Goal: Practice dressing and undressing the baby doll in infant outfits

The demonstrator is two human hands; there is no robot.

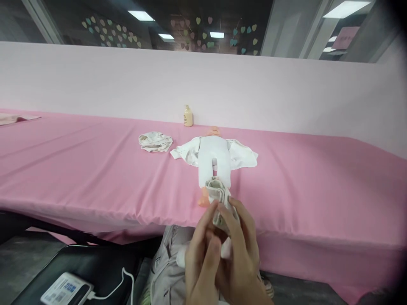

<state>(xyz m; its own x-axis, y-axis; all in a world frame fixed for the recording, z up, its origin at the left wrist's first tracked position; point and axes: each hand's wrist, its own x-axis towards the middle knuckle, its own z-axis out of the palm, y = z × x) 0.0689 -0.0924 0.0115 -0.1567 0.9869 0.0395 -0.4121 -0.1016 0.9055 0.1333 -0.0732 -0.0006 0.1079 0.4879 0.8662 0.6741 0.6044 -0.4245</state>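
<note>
Both hands are close together at the table's front edge, pinching a small bunched off-white cloth garment (219, 192) with a faint pattern. My left hand (202, 258) grips its near left side, and my right hand (241, 245) closes on its right side. The garment's exact kind cannot be made out. Just beyond lies a baby doll on its back, its head (214, 131) away from me. White clothing (214, 152) covers its body, with sleeves spread to both sides. One bare doll foot (203, 200) shows; the garment hides the other.
Left of the doll is a crumpled white patterned cloth (155, 141). A pump bottle (188, 116) stands behind, near the wall. The pink-covered table (95, 169) spans the view. At lower left, a white device (66, 290) with a cable rests on a black chair (95, 260).
</note>
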